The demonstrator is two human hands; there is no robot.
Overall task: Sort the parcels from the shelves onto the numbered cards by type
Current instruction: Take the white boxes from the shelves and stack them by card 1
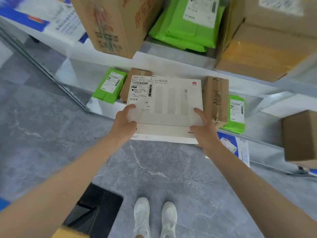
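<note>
Both hands, L [124,123] & R [205,133], clamped on white box [169,107] (thumbs on top).

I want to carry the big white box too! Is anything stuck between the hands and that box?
No. Both hands already grip the white box: the left hand on its left near corner, the right hand on its right near corner. Nothing lies between them. The numbered cards are not in view, so that path cannot be judged.

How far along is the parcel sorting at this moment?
Nothing sorted is visible; no numbered cards are in view. In hand: left hand and right hand grip a white box at the lower shelf. Left: green mailers, brown cartons and more remain shelved.
</note>
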